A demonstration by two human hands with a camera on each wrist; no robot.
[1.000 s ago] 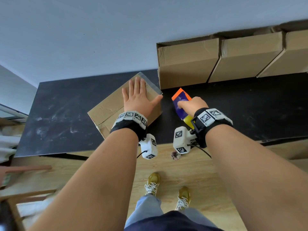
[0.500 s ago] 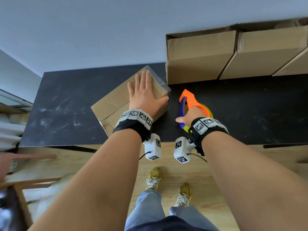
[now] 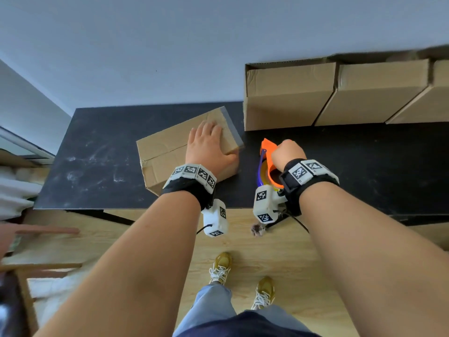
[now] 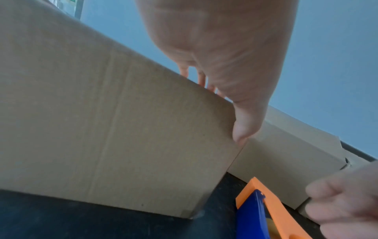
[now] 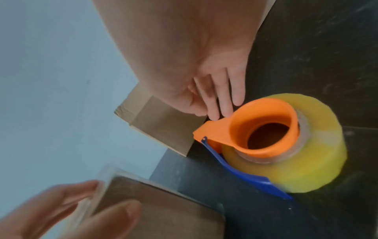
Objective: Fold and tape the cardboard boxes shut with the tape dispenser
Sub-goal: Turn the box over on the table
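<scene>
- Closed cardboard box lying at an angle on the black table, top flaps folded down, a seam running along the middle, a strip of clear tape over its far right edge.
- Contents of that box hidden under the shut flaps.
- Left hand laid flat on the box's right end, fingers straight and together, thumb hooked over the near right corner, pressing down rather than gripping.
- Just right of the box, standing on the table: tape dispenser, orange frame, blue blade guard, yellowish roll of clear tape on its hub.
- Right hand over the dispenser's orange handle, fingers reaching down to the orange frame; from above curled into a loose fist around it, from the wrist camera fingertips touching the frame's edge.
- Far right, against the wall: row of larger cardboard boxes, side by side and touching, tops open; insides not visible.
- Table surface matte black with pale scuff marks on its left part, near edge running across the middle of the head view.
- Behind: plain pale wall.
- Below the table edge: light wooden floor, yellow sneakers, blue trousers.
- Far left edge: blurred wooden furniture, too indistinct to name.
</scene>
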